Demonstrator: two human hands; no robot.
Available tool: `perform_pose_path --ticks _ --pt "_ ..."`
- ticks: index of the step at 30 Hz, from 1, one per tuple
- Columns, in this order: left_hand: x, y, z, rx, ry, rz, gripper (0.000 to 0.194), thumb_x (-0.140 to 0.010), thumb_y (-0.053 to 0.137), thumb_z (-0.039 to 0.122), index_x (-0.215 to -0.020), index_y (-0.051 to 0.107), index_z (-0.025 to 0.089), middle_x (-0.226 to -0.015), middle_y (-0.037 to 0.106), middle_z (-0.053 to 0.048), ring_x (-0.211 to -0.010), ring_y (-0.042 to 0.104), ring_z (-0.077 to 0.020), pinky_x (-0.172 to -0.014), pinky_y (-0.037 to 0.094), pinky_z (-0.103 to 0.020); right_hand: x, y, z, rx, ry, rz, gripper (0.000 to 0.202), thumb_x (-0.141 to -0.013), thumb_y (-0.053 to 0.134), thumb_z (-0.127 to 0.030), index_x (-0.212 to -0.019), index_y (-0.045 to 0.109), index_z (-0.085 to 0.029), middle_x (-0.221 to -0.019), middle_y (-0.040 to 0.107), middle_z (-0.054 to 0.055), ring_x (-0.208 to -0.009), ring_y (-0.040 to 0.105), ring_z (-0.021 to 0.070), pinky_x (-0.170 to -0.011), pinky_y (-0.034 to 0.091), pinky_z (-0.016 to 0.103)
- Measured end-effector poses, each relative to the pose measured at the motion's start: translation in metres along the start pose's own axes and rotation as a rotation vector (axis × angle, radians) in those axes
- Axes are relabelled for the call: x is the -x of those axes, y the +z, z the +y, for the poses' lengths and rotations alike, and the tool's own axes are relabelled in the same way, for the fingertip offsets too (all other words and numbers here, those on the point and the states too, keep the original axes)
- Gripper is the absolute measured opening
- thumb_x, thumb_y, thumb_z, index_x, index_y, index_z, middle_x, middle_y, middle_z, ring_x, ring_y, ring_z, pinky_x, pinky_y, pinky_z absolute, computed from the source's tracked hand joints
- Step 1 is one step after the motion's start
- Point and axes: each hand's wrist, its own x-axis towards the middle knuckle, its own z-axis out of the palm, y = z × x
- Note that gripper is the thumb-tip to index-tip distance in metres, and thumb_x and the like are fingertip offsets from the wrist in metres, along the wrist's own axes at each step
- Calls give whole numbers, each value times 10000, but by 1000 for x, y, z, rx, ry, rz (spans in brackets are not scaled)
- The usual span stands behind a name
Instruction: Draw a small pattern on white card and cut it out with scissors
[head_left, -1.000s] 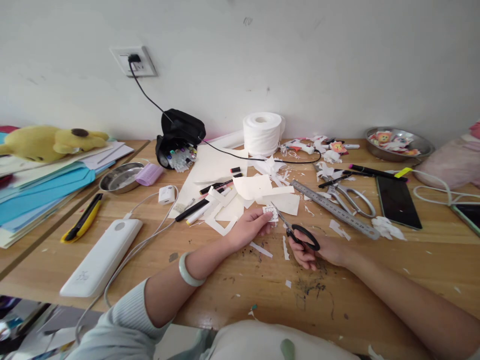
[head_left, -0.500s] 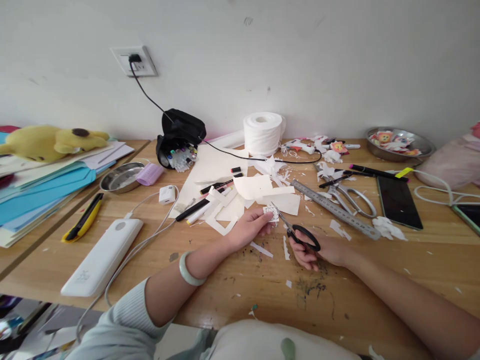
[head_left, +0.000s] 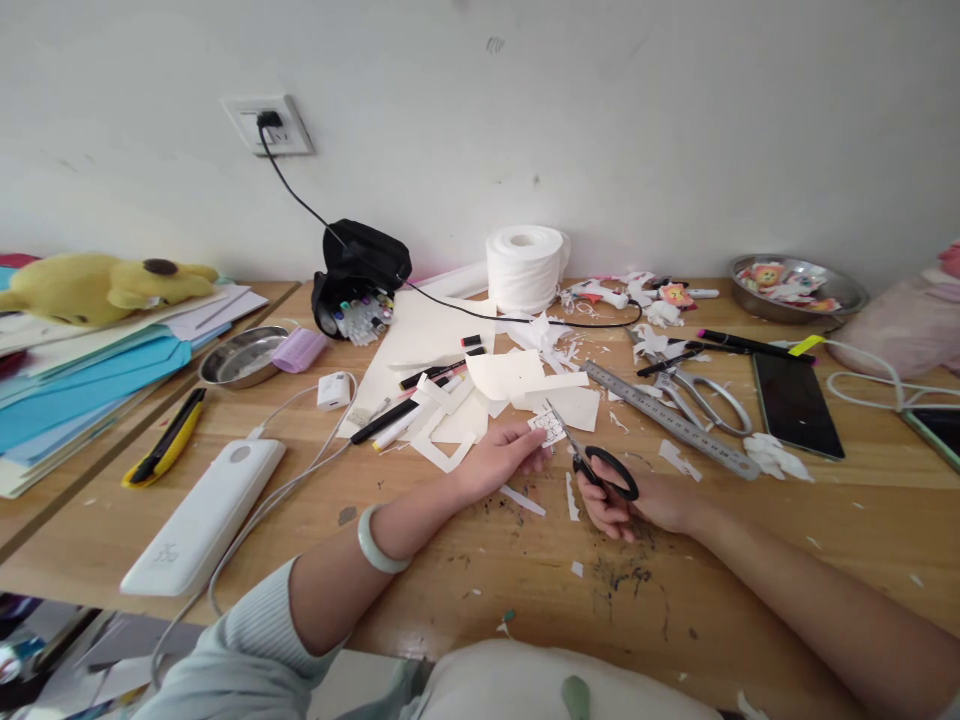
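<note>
Wooden desk (head_left: 450,590) against a pale wall (head_left: 637,130). Left hand (head_left: 506,455) pinches a small drawn-on card (head_left: 546,429) near mid-desk. Right hand (head_left: 611,505) is curled on black-handled scissors (head_left: 578,464), blades along the card's 3 o'clock edge; contact cannot be judged from where I stand. Bearings from card: roll (head_left: 525,275) at 12, steel bowl (head_left: 795,314) at 2, ruler (head_left: 667,420) at 3, yellow cutter (head_left: 169,440) at 9.

Light blue sleeve (head_left: 232,665), ribbed cuff (head_left: 264,612); smooth pale-green bangle (head_left: 368,544).
</note>
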Motion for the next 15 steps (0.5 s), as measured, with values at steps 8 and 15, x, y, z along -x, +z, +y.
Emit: perform_pose_path --ticks 8,15 --pt "-1 -2 -3 -225 37 -148 479 -803 445 585 -675 619 157 -599 559 -6 -572 502 -116 -569 401 -228 -1 -1 2 -8 -2 -12 575 -713 414 -765 -634 353 -199 -431 335 -88 -413 465 94 -353 367 183" --pt "1 -2 2 -150 14 -113 439 -774 499 551 -627 619 155 -588 568 -11 -568 501 -113 -582 408 -226 1 -1 1 14 -6 -6 573 -713 421 -763 -624 346 -201 -413 308 -92 -412 462 96 -353 368 178"
